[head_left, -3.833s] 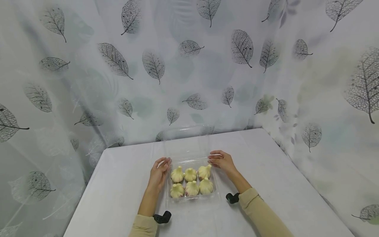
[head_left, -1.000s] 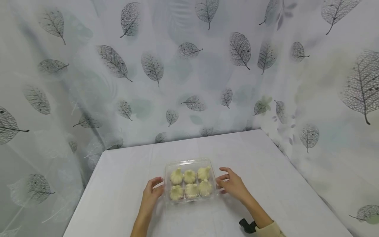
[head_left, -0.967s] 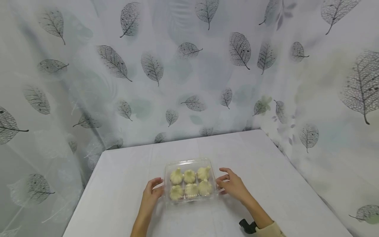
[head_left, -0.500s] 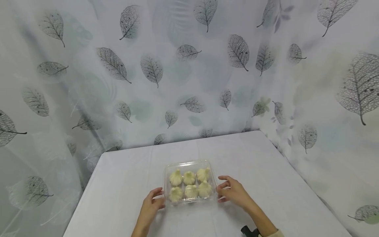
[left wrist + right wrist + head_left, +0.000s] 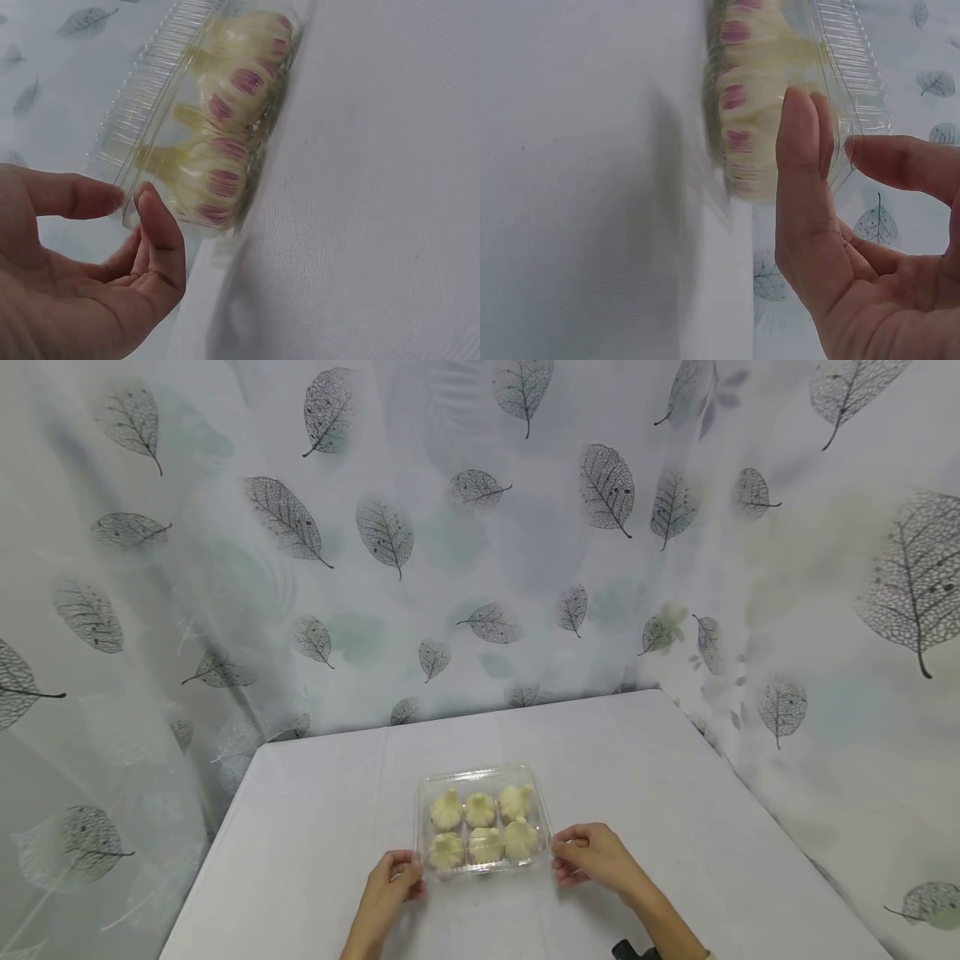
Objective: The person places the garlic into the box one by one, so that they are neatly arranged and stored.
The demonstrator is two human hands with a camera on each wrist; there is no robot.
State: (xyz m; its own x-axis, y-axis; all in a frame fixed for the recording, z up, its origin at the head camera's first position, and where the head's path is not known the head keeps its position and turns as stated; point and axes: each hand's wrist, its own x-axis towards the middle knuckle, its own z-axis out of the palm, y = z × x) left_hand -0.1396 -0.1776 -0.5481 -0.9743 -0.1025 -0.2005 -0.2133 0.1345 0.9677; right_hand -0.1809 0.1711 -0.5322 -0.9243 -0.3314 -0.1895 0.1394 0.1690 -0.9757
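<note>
A clear plastic clamshell box (image 5: 474, 775), its lid down, lies on the white-covered table. Inside sit several pale garlic bulbs (image 5: 480, 811) in two rows; purple streaks show low on the garlic (image 5: 217, 176) in the left wrist view. At the near left corner my left hand (image 5: 386, 893) pinches the rim between thumb and finger. My right hand (image 5: 600, 862) does likewise at the near right corner. The right wrist view has the box's ribbed lid (image 5: 859, 67) standing above the rim and the right fingertips (image 5: 801, 120) at the corner.
The white tablecloth (image 5: 322, 802) stretches around the box to the table's edges. A leaf-printed curtain (image 5: 480, 560) hangs behind and along both sides. A black device (image 5: 633, 950) sits by the right wrist.
Earlier the lid stood raised at the back with a hand at each side; it then came down over the garlic. Since then both hands have slid nearer along the sides to the front corners and pinched the rim.
</note>
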